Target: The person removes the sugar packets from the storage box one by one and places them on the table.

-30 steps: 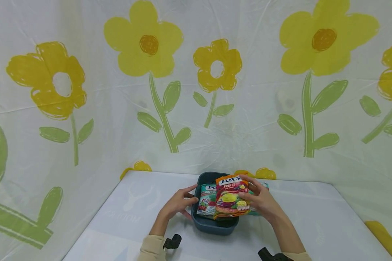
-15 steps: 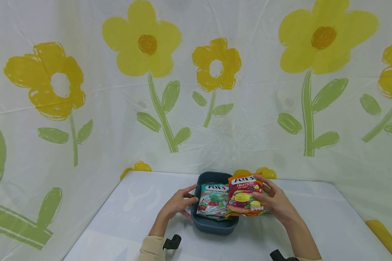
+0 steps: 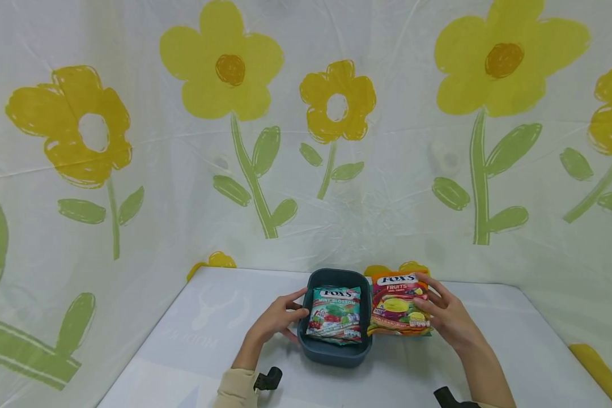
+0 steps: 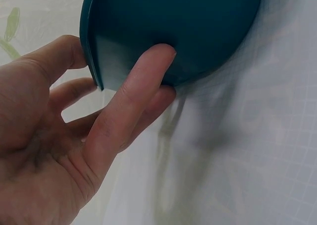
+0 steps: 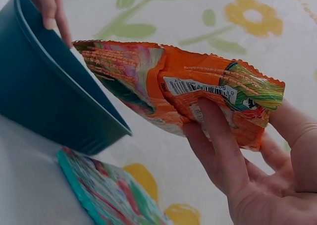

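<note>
A dark teal plastic bin [image 3: 336,358] stands on the table, a green Fox's Mint Blossom candy bag [image 3: 334,314] lying face up inside it. My left hand [image 3: 277,317] holds the bin's left side, its thumb [image 4: 143,81] against the wall in the left wrist view. Just right of the bin, my right hand [image 3: 451,311] grips an orange-red Fox's Fruits candy bag [image 3: 398,303] by its right side. The right wrist view shows that bag's back with a barcode, raised above another teal-edged candy bag [image 5: 109,190], which the Fruits bag mostly hides in the head view.
The white table [image 3: 224,317] stretches to both sides of the bin. Behind its back edge hangs a white curtain [image 3: 398,198] printed with yellow flowers.
The Fruits bag has moved right in my right hand, from over the bin to beside it, uncovering the Mint Blossom bag. My left hand has stayed at the bin's side.
</note>
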Available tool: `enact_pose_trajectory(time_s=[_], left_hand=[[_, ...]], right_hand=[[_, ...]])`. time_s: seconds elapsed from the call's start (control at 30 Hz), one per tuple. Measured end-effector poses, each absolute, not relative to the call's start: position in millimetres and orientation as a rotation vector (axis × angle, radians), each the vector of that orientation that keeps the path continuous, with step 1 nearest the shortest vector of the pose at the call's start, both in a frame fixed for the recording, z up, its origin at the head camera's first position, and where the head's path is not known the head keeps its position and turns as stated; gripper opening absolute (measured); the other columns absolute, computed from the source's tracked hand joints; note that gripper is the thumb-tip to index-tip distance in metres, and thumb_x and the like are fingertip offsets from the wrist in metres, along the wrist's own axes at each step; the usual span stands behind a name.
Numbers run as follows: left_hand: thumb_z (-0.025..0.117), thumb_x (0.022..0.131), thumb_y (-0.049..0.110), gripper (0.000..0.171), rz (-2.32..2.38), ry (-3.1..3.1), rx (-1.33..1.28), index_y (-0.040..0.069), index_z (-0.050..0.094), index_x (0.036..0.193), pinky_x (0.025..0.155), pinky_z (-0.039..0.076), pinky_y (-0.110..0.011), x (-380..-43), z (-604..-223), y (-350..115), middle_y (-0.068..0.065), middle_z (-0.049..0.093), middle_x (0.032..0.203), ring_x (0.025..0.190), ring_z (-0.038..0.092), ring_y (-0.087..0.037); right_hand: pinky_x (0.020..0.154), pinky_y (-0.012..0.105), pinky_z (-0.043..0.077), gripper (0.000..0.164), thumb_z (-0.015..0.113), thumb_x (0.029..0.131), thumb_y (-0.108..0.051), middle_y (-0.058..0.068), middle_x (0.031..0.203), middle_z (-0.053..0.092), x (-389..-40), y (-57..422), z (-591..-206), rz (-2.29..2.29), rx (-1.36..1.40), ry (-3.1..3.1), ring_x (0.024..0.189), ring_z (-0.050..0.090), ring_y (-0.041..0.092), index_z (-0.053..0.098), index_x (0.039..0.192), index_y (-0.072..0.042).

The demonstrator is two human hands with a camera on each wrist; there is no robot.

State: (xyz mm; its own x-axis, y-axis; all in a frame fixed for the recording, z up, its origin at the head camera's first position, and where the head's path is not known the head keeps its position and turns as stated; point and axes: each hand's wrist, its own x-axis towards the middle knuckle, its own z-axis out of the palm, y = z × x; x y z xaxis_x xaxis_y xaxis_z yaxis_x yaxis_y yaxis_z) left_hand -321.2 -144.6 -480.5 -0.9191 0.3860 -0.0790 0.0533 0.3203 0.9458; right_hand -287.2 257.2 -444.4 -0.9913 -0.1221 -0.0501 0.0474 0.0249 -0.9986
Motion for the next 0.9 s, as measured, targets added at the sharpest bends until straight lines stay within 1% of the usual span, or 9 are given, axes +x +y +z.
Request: enact_pose_trajectory(time_s=[0.13,0.2,0.3,0.53,0.63,0.73,0.77,0.83,0.9], left_hand=[[0.063,0.096,0.026,0.063,1.631,2.298,0.394,0.020,0.036,0.153,0.055,0.062,-0.043,-321,-481,-144,-0.024,0.056,0.131,0.098,0.061,-0.023],[0.062,0.096,0.026,0.063,1.630,2.300,0.395,0.020,0.036,0.153,0.055,0.062,-0.043,-321,-481,-144,-0.024,0.056,0.131,0.098,0.061,-0.024],[0.062,0.096,0.026,0.063,1.626,2.306,0.393,0.020,0.036,0.153,0.055,0.062,-0.043,-321,-480,-144,-0.024,0.056,0.131,0.099,0.061,-0.024],[0.062,0.096,0.026,0.063,1.625,2.305,0.390,0.020,0.036,0.153,0.056,0.062,-0.043,-321,-479,-144,-0.023,0.057,0.130,0.098,0.061,-0.023],[0.062,0.096,0.026,0.063,1.632,2.300,0.396,0.020,0.036,0.153,0.056,0.062,-0.044,-322,-480,-144,-0.023,0.057,0.130,0.099,0.061,-0.024],[0.063,0.096,0.026,0.063,1.635,2.298,0.399,0.021,0.036,0.153,0.056,0.062,-0.044,-323,-480,-145,-0.023,0.057,0.130,0.100,0.062,-0.024],[0.063,0.096,0.026,0.063,1.635,2.298,0.400,0.021,0.037,0.153,0.056,0.062,-0.044,-323,-481,-145,-0.023,0.057,0.130,0.099,0.062,-0.024],[0.063,0.096,0.026,0.063,1.633,2.297,0.400,0.021,0.037,0.153,0.056,0.062,-0.044,-323,-481,-145,-0.023,0.057,0.129,0.099,0.062,-0.024],[0.063,0.096,0.027,0.063,1.634,2.292,0.401,0.021,0.037,0.153,0.056,0.062,-0.044,-324,-481,-145,-0.023,0.057,0.130,0.100,0.062,-0.024]], right_hand=[[0.090,0.026,0.059,0.062,0.058,0.099,-0.024,-0.011,0.130,0.047,-286,271,-447,-2.160,-0.100,2.137,0.109,0.057,0.007,0.029,0.154,-0.034],[0.089,0.025,0.059,0.062,0.057,0.100,-0.023,-0.014,0.127,0.049,-285,277,-448,-2.193,-0.092,2.116,0.108,0.058,0.006,0.030,0.153,-0.035],[0.089,0.024,0.059,0.062,0.057,0.100,-0.023,-0.013,0.127,0.048,-286,285,-448,-2.230,-0.050,2.094,0.106,0.058,0.005,0.030,0.153,-0.036],[0.087,0.022,0.059,0.066,0.063,0.096,-0.030,-0.012,0.127,0.043,-288,298,-449,-2.259,0.105,2.063,0.102,0.059,0.004,0.030,0.152,-0.043],[0.087,0.022,0.058,0.066,0.063,0.095,-0.033,-0.007,0.137,0.038,-288,304,-452,-2.261,0.166,2.066,0.104,0.056,0.005,0.030,0.151,-0.045],[0.086,0.020,0.058,0.067,0.065,0.094,-0.036,0.001,0.148,0.028,-288,309,-455,-2.263,0.239,2.062,0.106,0.052,0.006,0.029,0.150,-0.048],[0.086,0.020,0.058,0.068,0.065,0.094,-0.037,0.001,0.149,0.026,-288,311,-456,-2.267,0.258,2.058,0.106,0.051,0.007,0.029,0.150,-0.049],[0.085,0.020,0.058,0.068,0.065,0.094,-0.037,-0.001,0.147,0.028,-287,315,-457,-2.288,0.287,2.039,0.105,0.051,0.007,0.029,0.150,-0.049],[0.085,0.019,0.058,0.068,0.064,0.094,-0.037,-0.007,0.140,0.032,-286,319,-460,-2.312,0.307,2.006,0.103,0.052,0.005,0.028,0.150,-0.050]])
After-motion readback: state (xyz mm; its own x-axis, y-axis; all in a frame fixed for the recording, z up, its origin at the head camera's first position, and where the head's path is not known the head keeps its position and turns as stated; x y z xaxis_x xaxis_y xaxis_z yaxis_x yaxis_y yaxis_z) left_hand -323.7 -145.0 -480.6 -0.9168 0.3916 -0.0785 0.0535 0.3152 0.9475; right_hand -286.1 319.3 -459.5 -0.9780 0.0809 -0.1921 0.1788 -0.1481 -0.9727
